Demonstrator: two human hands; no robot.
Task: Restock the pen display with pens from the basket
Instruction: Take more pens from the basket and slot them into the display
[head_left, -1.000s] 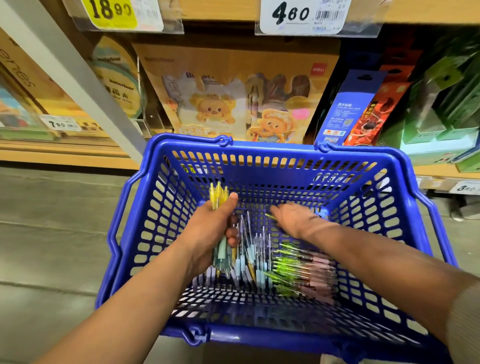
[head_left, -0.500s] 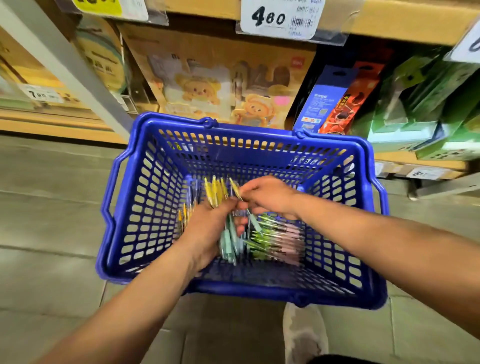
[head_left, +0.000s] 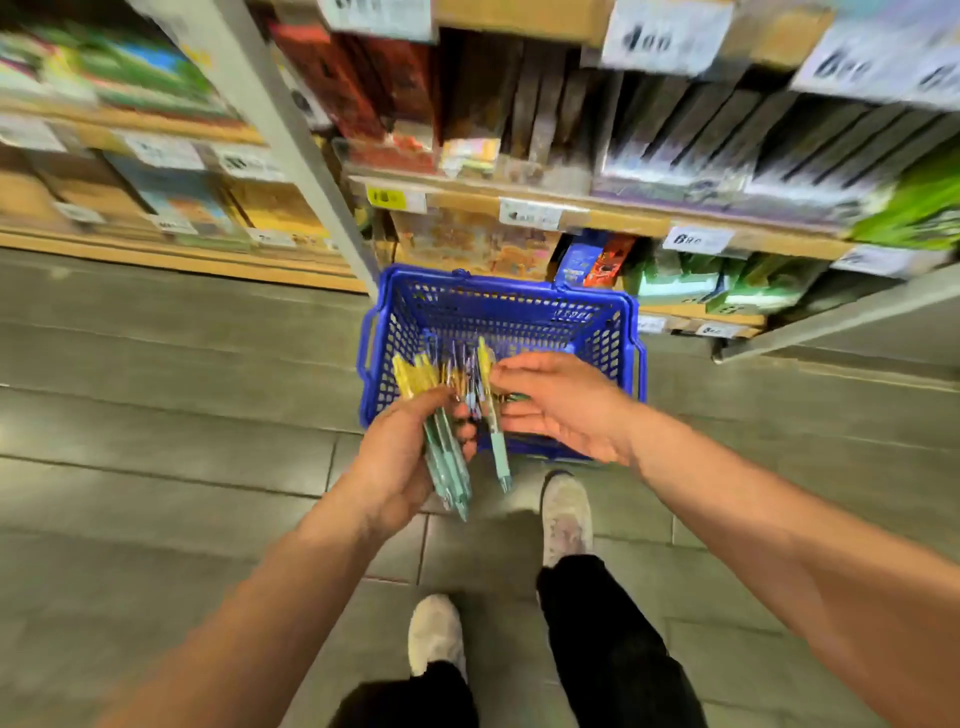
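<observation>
A person stands on a grey tiled floor (head_left: 156, 415), looking down. The left hand (head_left: 405, 457) is curled round a bundle of pens (head_left: 449, 475) with yellow tops and teal barrels, held above the near edge of a blue basket (head_left: 519, 317) on the floor. Just to the right, one separate pen (head_left: 497, 447) touches the fingertips of the right hand (head_left: 563, 410), whose fingers are fairly straight; blur hides whether they pinch it. Blurred shelves (head_left: 571, 210) rise behind.

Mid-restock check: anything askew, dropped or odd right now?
One pen sits apart from the bundle of pens gripped by the left hand, splayed toward the right hand; its hold is unclear. The basket looks upright.
</observation>
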